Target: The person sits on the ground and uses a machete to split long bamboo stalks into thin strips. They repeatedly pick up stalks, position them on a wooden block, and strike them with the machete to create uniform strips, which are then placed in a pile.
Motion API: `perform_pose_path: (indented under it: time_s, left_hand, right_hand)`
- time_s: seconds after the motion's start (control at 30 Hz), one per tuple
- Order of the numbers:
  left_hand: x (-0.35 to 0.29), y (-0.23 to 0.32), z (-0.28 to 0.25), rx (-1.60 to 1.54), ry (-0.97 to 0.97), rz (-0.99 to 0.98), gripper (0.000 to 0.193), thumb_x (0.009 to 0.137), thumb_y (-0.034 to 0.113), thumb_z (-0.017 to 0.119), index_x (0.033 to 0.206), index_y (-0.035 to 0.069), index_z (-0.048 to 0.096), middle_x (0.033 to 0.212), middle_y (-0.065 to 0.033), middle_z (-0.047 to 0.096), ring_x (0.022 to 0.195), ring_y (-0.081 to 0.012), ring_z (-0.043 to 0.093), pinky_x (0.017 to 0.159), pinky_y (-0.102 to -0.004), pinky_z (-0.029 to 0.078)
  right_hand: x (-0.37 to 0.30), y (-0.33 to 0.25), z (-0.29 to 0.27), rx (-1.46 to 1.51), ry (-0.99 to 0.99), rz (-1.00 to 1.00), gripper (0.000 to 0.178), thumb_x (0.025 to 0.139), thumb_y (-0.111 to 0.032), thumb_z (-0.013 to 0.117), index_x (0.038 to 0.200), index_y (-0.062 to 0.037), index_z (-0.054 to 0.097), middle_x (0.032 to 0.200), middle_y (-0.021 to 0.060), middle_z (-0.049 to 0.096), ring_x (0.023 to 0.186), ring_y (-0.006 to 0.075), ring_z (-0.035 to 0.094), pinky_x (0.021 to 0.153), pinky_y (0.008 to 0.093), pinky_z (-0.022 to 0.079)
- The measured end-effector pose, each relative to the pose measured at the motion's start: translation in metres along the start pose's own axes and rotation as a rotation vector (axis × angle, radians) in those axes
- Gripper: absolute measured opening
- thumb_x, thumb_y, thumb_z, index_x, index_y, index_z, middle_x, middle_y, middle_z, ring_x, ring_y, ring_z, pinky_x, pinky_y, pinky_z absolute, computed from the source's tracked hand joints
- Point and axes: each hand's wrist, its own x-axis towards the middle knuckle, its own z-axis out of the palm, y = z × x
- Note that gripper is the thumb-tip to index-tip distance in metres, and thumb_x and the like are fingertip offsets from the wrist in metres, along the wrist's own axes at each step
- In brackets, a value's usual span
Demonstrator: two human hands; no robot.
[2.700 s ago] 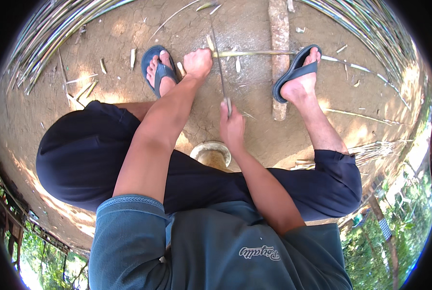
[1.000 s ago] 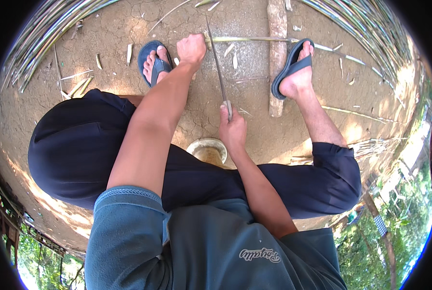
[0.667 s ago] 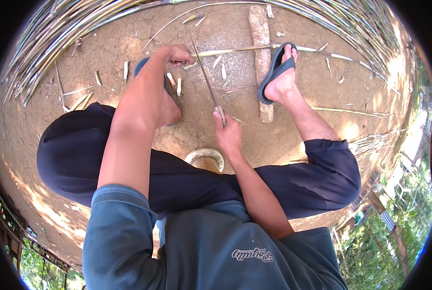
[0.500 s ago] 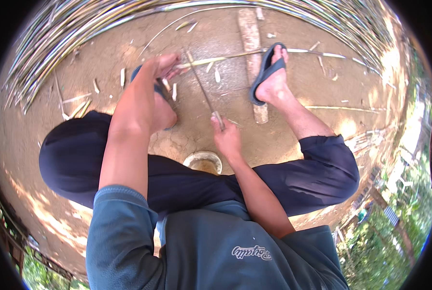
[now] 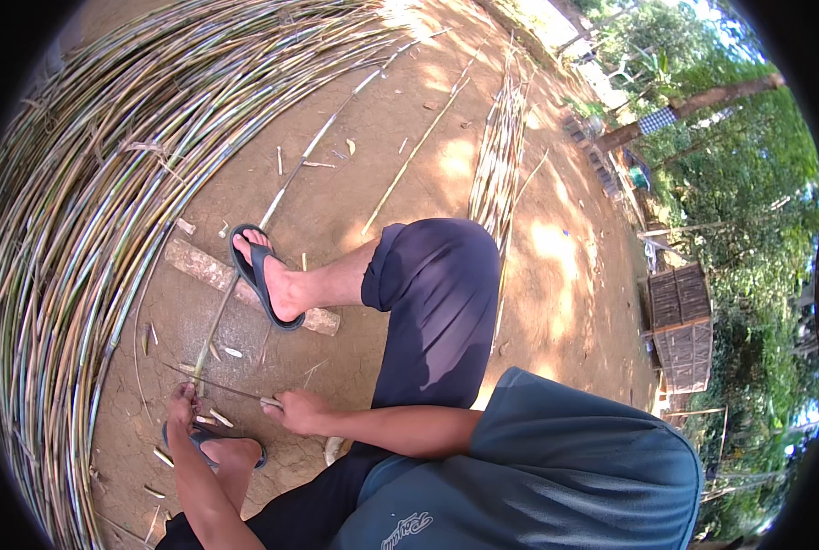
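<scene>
My left hand (image 5: 184, 403) is closed round the near end of a long thin bamboo pole (image 5: 316, 139). The pole runs away under my sandalled foot (image 5: 267, 275) and over a short log. In my right hand (image 5: 299, 412) is the handle of a long narrow-bladed knife (image 5: 226, 390). Its blade lies across the pole just beyond my left fingers; whether it touches the pole I cannot tell.
A big heap of bamboo poles (image 5: 88, 247) curves along the left. The short log (image 5: 203, 270) lies under my foot. Bamboo offcuts (image 5: 220, 418) litter the ground. Another thin pole (image 5: 418, 142) and a pale bundle of stalks (image 5: 501, 147) lie farther right, with a woven hut (image 5: 681, 325) beyond.
The view has swung to the right, bringing the bundle, trees and hut into sight. Both hands keep their holds on pole and knife, and the blade still crosses the pole near my left hand.
</scene>
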Motion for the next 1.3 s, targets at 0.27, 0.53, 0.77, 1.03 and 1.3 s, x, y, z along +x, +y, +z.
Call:
perform_pose_path:
  time_s: [0.27, 0.53, 0.77, 1.03, 1.3]
  left_hand:
    - [-0.01, 0.015, -0.003, 0.434, -0.007, 0.074, 0.023, 0.097, 0.025, 0.059, 0.105, 0.004, 0.059, 0.072, -0.0051, 0.06, 0.059, -0.0134, 0.056, 0.052, -0.0273, 0.043]
    - [-0.039, 0.033, 0.019, 0.564, -0.016, 0.208, 0.023, 0.096, 0.021, 0.06, 0.103, -0.001, 0.056, 0.076, -0.0081, 0.062, 0.06, -0.0167, 0.059, 0.055, -0.0313, 0.051]
    - [-0.027, 0.022, 0.024, 0.45, -0.059, 0.093, 0.021, 0.095, 0.016, 0.059, 0.104, -0.003, 0.055, 0.082, -0.0109, 0.064, 0.065, -0.0198, 0.064, 0.061, -0.0344, 0.054]
    - [-0.035, 0.044, 0.02, 0.806, -0.128, 0.121, 0.029, 0.087, 0.027, 0.064, 0.097, -0.001, 0.062, 0.079, -0.0077, 0.066, 0.072, -0.0181, 0.062, 0.068, -0.0365, 0.051]
    - [-0.043, 0.021, 0.036, 0.804, 0.212, 0.245, 0.033, 0.089, 0.032, 0.065, 0.105, 0.005, 0.055, 0.094, -0.0187, 0.067, 0.09, -0.0332, 0.065, 0.077, -0.0446, 0.049]
  right_hand:
    - [-0.002, -0.006, 0.002, 0.025, 0.032, -0.015, 0.051, 0.095, -0.045, 0.053, 0.097, 0.0042, 0.066, 0.094, 0.0271, 0.067, 0.089, 0.0428, 0.066, 0.078, 0.0518, 0.051]
    - [-0.001, 0.0, 0.007, 0.032, 0.028, -0.038, 0.049, 0.094, -0.046, 0.053, 0.108, 0.0, 0.063, 0.097, 0.0254, 0.067, 0.094, 0.0422, 0.065, 0.082, 0.0515, 0.051]
    - [-0.001, 0.004, 0.007, 0.025, -0.006, -0.045, 0.05, 0.093, -0.047, 0.053, 0.111, -0.0006, 0.063, 0.098, 0.0244, 0.068, 0.094, 0.0422, 0.065, 0.083, 0.0505, 0.051]
    - [0.025, 0.022, 0.025, -0.069, -0.021, -0.003, 0.051, 0.09, -0.04, 0.053, 0.122, 0.0001, 0.054, 0.104, 0.0287, 0.065, 0.099, 0.0435, 0.063, 0.086, 0.0499, 0.05]
    - [0.014, 0.012, 0.034, -0.126, 0.094, -0.031, 0.06, 0.095, -0.052, 0.043, 0.118, 0.0014, 0.057, 0.103, 0.0316, 0.065, 0.101, 0.0469, 0.061, 0.089, 0.0525, 0.047]
